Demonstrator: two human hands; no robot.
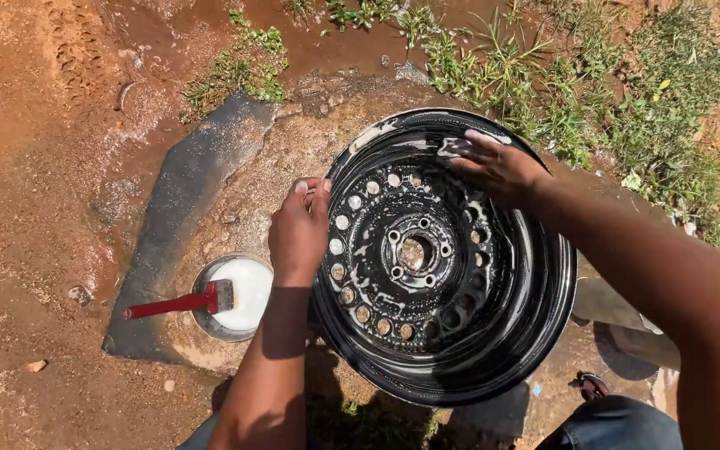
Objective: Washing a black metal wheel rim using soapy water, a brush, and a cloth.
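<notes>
Head view: one round black steel wheel rim [443, 258], wet and glossy, lies face up on muddy ground in front of the person, its hub hole ringed by small bolt holes and an outer circle of round vent holes. White suds streak the upper left of the rim and lie in patches across its centre disc; the lower right part shines dark with little foam on it, so the washing looks part done, with that side and any rinsing seemingly left.

The left hand [300, 229] grips the rim's left edge, fingers curled together over the lip. The right hand [497, 167] presses flat on the upper inner wall, fingers slightly spread over the foam; whether it holds a cloth or sponge underneath cannot be told.

Just left of the rim sits one small round metal bowl [232, 297] of white soapy liquid, with one red-handled brush [178, 303] laid across it, untouched. Both rest on one dark rubber sheet [181, 208]. Around lie orange-brown mud [35, 167] and a puddle, with green grass [593, 83] above.
</notes>
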